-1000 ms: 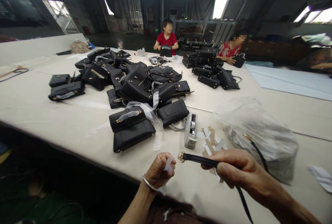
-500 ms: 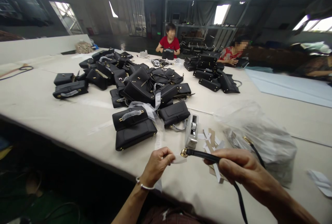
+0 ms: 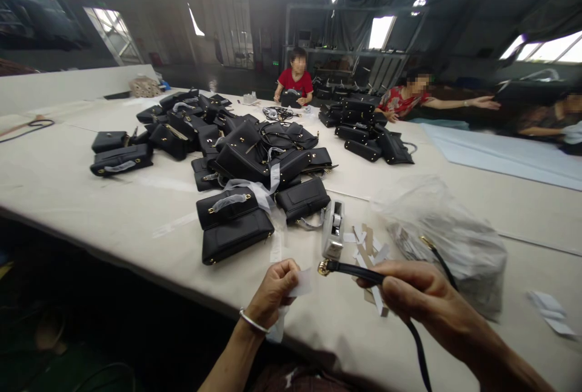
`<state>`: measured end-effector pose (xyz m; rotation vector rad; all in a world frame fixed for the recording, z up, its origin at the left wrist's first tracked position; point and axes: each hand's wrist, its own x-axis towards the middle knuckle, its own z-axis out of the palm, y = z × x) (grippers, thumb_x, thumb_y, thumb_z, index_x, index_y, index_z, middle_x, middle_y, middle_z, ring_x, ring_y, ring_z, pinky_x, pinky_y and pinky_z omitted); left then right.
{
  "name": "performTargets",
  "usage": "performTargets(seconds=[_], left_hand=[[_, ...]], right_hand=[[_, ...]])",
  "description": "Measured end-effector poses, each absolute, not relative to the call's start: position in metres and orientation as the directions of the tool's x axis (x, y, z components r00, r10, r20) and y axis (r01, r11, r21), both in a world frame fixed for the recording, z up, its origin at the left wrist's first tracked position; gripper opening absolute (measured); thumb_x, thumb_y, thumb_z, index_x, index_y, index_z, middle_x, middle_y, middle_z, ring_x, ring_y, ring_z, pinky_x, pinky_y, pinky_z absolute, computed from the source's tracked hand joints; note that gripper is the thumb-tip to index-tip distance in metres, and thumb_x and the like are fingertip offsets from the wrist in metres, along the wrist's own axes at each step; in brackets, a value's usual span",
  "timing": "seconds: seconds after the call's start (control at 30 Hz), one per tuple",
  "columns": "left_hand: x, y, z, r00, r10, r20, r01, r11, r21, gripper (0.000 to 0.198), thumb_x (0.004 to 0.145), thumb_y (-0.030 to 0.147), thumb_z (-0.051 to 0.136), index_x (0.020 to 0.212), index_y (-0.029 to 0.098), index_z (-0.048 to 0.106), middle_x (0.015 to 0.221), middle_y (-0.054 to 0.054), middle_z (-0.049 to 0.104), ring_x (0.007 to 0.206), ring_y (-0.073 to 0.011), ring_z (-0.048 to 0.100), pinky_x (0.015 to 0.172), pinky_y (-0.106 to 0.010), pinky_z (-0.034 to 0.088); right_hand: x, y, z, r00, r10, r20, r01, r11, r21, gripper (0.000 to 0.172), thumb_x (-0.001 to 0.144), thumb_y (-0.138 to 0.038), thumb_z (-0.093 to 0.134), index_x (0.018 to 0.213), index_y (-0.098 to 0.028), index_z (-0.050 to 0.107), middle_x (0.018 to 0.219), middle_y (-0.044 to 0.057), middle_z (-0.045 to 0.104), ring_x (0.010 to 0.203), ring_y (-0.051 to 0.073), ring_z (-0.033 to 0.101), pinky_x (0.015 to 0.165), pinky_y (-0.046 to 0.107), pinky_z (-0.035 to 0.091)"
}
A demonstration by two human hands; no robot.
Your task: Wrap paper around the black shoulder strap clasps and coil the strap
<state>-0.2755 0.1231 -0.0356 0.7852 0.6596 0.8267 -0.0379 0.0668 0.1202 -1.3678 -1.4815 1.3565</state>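
My right hand (image 3: 416,292) is closed around a thin black strap (image 3: 352,270) whose gold clasp end (image 3: 323,268) points left; the strap's other part hangs down past my wrist. My left hand (image 3: 273,288) pinches a small white paper strip (image 3: 302,282) right beside the clasp. Both hands hover over the near edge of the cream table (image 3: 91,198). Just beyond them stands a grey tape dispenser (image 3: 333,229) with cut white and tan strips (image 3: 370,243) lying beside it.
A crumpled clear plastic bag (image 3: 448,240) with more straps lies to the right. Piles of black handbags (image 3: 240,156) cover the table's middle, with another stack (image 3: 370,128) farther back. Two people sit at the far side, one in red (image 3: 294,82). Paper scraps (image 3: 548,310) lie at the right.
My view has tilted up slightly. My left hand has brought the paper strip closer to the clasp. The far person on the right has stretched an arm out sideways.
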Motion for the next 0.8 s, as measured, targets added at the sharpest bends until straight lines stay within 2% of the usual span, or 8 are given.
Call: performTargets(seconds=[0.23,0.53,0.7,0.8], left_hand=[[-0.268,0.118,-0.036,0.531,0.83,-0.169,-0.521,0.478,0.707,0.058,0.067,0.064,0.077,0.065,0.019,0.04,0.048,0.007,0.043,0.037,-0.0008,0.02,0.04,-0.02,0.007],[-0.263,0.11,-0.045,0.579,0.801,-0.153,-0.544,0.519,0.659,0.053,0.072,0.06,0.075,0.066,0.018,0.043,0.047,0.007,0.045,0.037,-0.0018,0.022,0.04,-0.021,0.011],[-0.261,0.103,-0.035,0.613,0.781,-0.12,-0.527,0.517,0.675,0.053,0.074,0.062,0.072,0.062,0.017,0.045,0.045,0.007,0.042,0.038,-0.0029,0.027,0.041,-0.021,0.015],[-0.258,0.099,-0.032,0.615,0.782,-0.101,-0.56,0.523,0.642,0.052,0.074,0.062,0.072,0.065,0.017,0.047,0.047,0.008,0.041,0.039,-0.0034,0.028,0.042,-0.02,0.017]], right_hand=[[-0.043,0.059,0.118,-0.223,0.964,-0.142,0.183,-0.102,-0.978,0.041,0.082,-0.054,0.066,0.091,-0.016,0.078,0.053,0.0,0.049,0.049,0.008,0.038,0.046,0.021,0.03],[-0.057,0.055,0.116,-0.26,0.958,-0.124,0.098,-0.101,-0.99,0.041,0.082,-0.052,0.067,0.09,-0.013,0.078,0.051,-0.003,0.042,0.047,0.007,0.031,0.044,0.021,0.026],[-0.06,0.056,0.107,-0.267,0.958,-0.109,0.068,-0.094,-0.993,0.038,0.084,-0.05,0.067,0.092,-0.014,0.078,0.051,-0.005,0.04,0.047,0.006,0.03,0.044,0.02,0.026],[-0.06,0.055,0.103,-0.272,0.957,-0.106,0.077,-0.088,-0.993,0.038,0.084,-0.05,0.066,0.091,-0.015,0.078,0.051,-0.005,0.039,0.048,0.006,0.03,0.045,0.02,0.025]])
